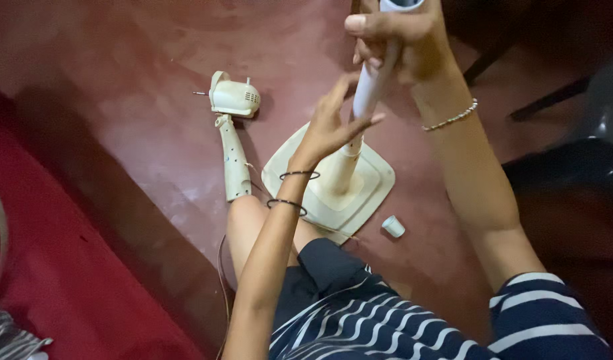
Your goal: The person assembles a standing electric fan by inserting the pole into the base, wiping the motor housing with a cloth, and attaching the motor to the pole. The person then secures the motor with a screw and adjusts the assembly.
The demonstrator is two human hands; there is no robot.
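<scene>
Fan stand pole (pixel 368 90), white, rigid, probably light: rising from square cream base (pixel 376 175) at frame centre. Right hand (pixel 403 40) is clamping its top; left hand (pixel 330 127), fingers apart, is touching mid-shaft. Motor housing (pixel 234 99) lying upper left; small cap (pixel 393 227) beside base; knee crowding below.

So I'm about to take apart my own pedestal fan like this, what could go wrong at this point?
1. The right hand grips the white pole high up while the left hand only touches it with open fingers, so the pole could tip or slip in the square base.
2. The small white cap lies loose on the floor and could get lost.
3. The motor head and thin cable lie beside the leg, easy to kick or snag.
</scene>
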